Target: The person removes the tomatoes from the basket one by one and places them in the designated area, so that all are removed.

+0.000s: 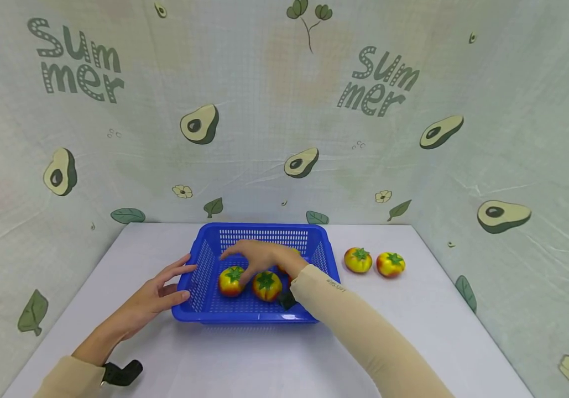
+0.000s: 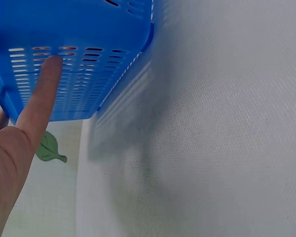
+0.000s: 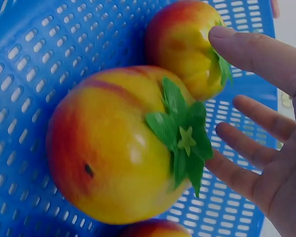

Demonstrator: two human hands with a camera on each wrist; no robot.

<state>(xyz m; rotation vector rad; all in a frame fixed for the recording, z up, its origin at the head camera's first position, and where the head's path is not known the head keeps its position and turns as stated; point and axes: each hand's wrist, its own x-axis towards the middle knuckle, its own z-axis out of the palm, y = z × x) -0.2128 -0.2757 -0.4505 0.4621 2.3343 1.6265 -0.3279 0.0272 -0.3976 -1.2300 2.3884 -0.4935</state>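
A blue plastic basket [image 1: 246, 317] with slotted walls sits mid-table. My left hand [image 1: 157, 296] is at its left side, fingers by the rim; in the left wrist view a straight finger [image 2: 42, 98] lies against the slotted wall. My right hand [image 1: 260, 257] reaches into the basket with fingers spread and nothing gripped. Its thumb is right at the leafy top of a yellow-red persimmon-like fruit [image 3: 180, 44]. Beside that, a similar fruit [image 1: 266, 288] lies with its green leaves up. More such fruits are partly hidden under my right hand and wrist.
Two more yellow-red fruits, one nearer the basket [image 1: 358, 261] and one farther right [image 1: 391, 265], rest on the white table [image 1: 244, 365] to the right. A patterned cloth [image 1: 249, 94] hangs behind and along both sides.
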